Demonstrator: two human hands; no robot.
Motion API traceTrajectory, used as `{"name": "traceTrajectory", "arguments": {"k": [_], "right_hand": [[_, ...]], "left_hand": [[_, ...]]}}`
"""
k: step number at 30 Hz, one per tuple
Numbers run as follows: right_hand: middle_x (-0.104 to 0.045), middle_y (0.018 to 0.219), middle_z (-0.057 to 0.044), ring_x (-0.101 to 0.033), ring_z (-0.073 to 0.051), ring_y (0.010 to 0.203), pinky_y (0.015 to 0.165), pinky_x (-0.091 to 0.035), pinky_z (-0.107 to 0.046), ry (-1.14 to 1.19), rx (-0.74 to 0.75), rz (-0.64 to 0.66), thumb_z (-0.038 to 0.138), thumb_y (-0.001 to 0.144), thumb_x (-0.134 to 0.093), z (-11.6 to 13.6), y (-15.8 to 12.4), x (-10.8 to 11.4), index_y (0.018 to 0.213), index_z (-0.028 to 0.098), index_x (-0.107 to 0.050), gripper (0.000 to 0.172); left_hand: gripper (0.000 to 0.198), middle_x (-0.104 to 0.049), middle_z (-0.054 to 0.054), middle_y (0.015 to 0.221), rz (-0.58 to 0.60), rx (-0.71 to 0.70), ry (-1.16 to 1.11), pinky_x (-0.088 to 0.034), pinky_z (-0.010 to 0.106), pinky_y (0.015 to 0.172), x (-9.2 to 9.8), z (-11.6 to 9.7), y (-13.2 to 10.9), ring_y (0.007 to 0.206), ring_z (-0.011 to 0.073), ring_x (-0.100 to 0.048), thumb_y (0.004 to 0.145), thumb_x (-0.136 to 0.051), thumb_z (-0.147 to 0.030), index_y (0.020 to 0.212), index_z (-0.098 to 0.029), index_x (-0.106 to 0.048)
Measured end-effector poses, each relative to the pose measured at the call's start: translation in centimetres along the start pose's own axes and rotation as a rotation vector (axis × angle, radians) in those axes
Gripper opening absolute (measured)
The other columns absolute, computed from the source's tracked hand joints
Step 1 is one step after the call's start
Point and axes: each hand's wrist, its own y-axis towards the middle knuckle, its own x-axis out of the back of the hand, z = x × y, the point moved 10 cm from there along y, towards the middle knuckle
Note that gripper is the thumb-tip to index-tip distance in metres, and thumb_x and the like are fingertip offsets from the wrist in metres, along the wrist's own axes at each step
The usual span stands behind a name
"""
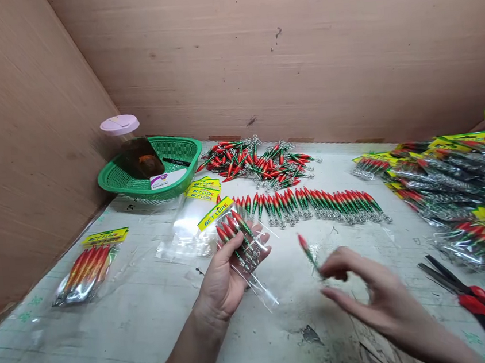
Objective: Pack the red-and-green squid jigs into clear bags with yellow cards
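Note:
My left hand (224,276) holds up a clear plastic bag (260,292) with a yellow header, its thumb across the front. Several red and green fishing lures (232,229) lie side by side inside it. To the right, my right hand (366,290), blurred by motion, pinches a single red and green fishing lure (306,250) by its lower end, red tip upward. That lure is apart from the bag. Beyond both hands runs a row of matching lures (314,200), with a loose pile of lures (262,162) behind it.
Flat bags with yellow headers (191,227) lie left of centre, near a green basket (191,152) holding a lidded cup (135,152). A bag of orange lures (89,267) lies far left. Filled bags (441,178) are heaped at right, above red-handled scissors (471,296).

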Motion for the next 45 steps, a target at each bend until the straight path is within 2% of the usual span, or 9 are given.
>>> {"name": "traceTrajectory", "arguments": {"k": [3,6,9,13,16,23,32,38,45], "right_hand": [[-0.061,0.079,-0.003,-0.060,-0.018,0.073,0.061,-0.053,-0.029,0.072,0.043,0.040,0.021,0.082,-0.063,1.9,-1.2,3.7,0.099,0.024,-0.056,0.018],[-0.063,0.078,-0.003,-0.061,-0.018,0.073,0.065,-0.054,-0.029,0.064,0.154,0.200,0.018,0.079,-0.067,4.9,-1.3,2.1,0.096,0.025,-0.055,0.021],[-0.063,0.078,-0.004,-0.059,-0.018,0.072,0.061,-0.052,-0.028,-0.074,0.185,0.117,0.013,0.082,-0.061,6.0,-0.5,0.2,0.094,0.023,-0.056,0.017],[-0.065,0.079,-0.006,-0.056,-0.018,0.071,0.062,-0.048,-0.032,-0.316,0.233,-0.121,0.010,0.086,-0.052,6.4,0.2,-0.5,0.102,0.018,-0.058,0.019],[-0.067,0.088,-0.009,-0.057,-0.020,0.077,0.067,-0.047,-0.035,-0.439,0.276,-0.202,0.006,0.085,-0.050,6.6,0.0,-0.5,0.096,0.017,-0.061,0.019],[-0.063,0.083,-0.009,-0.053,-0.020,0.076,0.065,-0.043,-0.035,-0.427,0.294,-0.179,0.005,0.084,-0.054,6.5,-0.6,-0.5,0.106,0.014,-0.062,0.025],[-0.057,0.076,-0.005,-0.051,-0.016,0.070,0.060,-0.044,-0.029,-0.295,0.169,-0.333,0.005,0.083,-0.058,5.3,-0.4,0.7,0.097,0.017,-0.058,0.019],[-0.056,0.080,-0.007,-0.051,-0.016,0.072,0.059,-0.042,-0.030,-0.281,0.269,-0.250,0.000,0.081,-0.054,4.8,-2.7,-0.6,0.100,0.015,-0.062,0.025],[-0.058,0.080,-0.011,-0.051,-0.018,0.075,0.062,-0.043,-0.033,-0.327,0.349,-0.332,0.001,0.083,-0.052,5.2,-5.5,-1.1,0.099,0.008,-0.063,0.020]], "left_hand": [[0.028,-0.071,0.017,0.108,0.024,0.038,0.027,-0.057,0.041,0.085,-0.1,1.0,0.0,0.097,0.0284,-0.069,0.083,-0.058,-0.012,0.110,-0.008,-0.064],[0.026,-0.070,0.017,0.109,0.039,0.074,0.056,-0.058,0.040,0.081,-0.3,2.1,-0.2,0.095,0.0286,-0.069,0.083,-0.058,-0.012,0.108,-0.008,-0.065],[0.024,-0.071,0.016,0.106,0.031,0.092,0.087,-0.059,0.037,0.079,-0.4,2.7,-0.4,0.093,0.0263,-0.070,0.084,-0.058,-0.012,0.106,-0.007,-0.065],[0.022,-0.073,0.015,0.097,0.055,0.107,0.115,-0.058,0.037,0.081,-0.8,3.2,-0.8,0.090,0.0252,-0.070,0.083,-0.058,-0.012,0.103,-0.006,-0.067],[0.021,-0.073,0.016,0.097,0.127,0.151,0.134,-0.058,0.038,0.081,-1.3,4.0,-1.1,0.089,0.0264,-0.070,0.084,-0.058,-0.016,0.100,-0.006,-0.069],[0.020,-0.074,0.015,0.097,0.175,0.180,0.099,-0.060,0.032,0.073,-1.8,4.6,-1.4,0.082,0.0233,-0.071,0.086,-0.057,-0.016,0.095,-0.007,-0.071],[0.018,-0.073,0.016,0.095,0.207,0.193,0.137,-0.061,0.037,0.070,-2.2,4.9,-2.0,0.080,0.0243,-0.070,0.084,-0.057,-0.013,0.095,-0.006,-0.070],[0.018,-0.073,0.017,0.097,0.305,0.284,0.227,-0.060,0.037,0.068,-2.5,6.7,-2.4,0.078,0.0236,-0.071,0.082,-0.062,-0.014,0.098,-0.008,-0.067],[0.026,-0.071,0.017,0.099,0.382,0.361,0.289,-0.058,0.035,0.070,-2.7,8.5,-2.6,0.083,0.0251,-0.070,0.076,-0.069,-0.020,0.098,-0.008,-0.064]]}}
